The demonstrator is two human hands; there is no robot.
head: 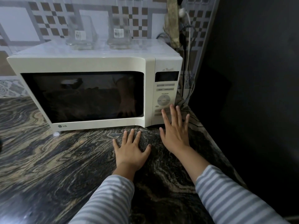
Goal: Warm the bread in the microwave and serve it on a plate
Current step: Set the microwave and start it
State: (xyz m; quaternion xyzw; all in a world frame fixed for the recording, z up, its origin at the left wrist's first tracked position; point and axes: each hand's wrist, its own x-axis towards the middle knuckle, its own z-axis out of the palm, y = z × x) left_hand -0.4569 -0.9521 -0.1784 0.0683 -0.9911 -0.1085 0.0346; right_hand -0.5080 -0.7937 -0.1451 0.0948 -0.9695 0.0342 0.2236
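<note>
Bread is nowhere I can see (maybe behind the dark door). Both hands are flat and hold nothing: left hand (131, 149) before the microwave (90, 89), right hand (175, 131) by its buttons (164, 101). I should press gently.

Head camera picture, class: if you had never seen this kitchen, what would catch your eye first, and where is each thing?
The white microwave fills the middle, its door closed, standing on a dark swirled stone counter. In front of it two bare hands lie spread open: the left hand flat on the counter, the right hand reaching up, its fingertips over the lower control panel. Two clear glass containers stand on top of the microwave.
</note>
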